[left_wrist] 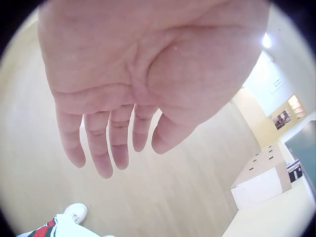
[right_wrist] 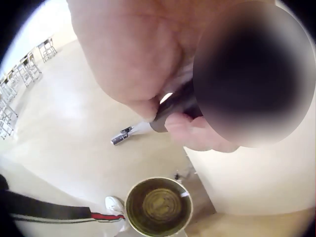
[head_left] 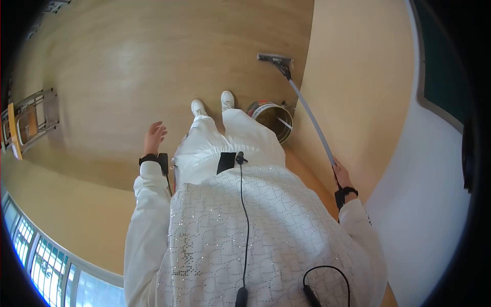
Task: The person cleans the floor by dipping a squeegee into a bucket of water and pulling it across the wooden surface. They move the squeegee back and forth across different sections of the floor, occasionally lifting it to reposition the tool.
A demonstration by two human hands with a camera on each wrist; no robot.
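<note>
Some of the pole (head_left: 313, 118) the right hand (head_left: 343, 175) grips we lose behind blur; the left hand (head_left: 154, 137) looks relaxed.

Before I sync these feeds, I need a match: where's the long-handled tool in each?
Head: long-handled tool right of centre, slanting up-left.
Left wrist: not in it.
Right wrist: long-handled tool near the centre.
Shared landmark: white shoes, at least one in every view.
</note>
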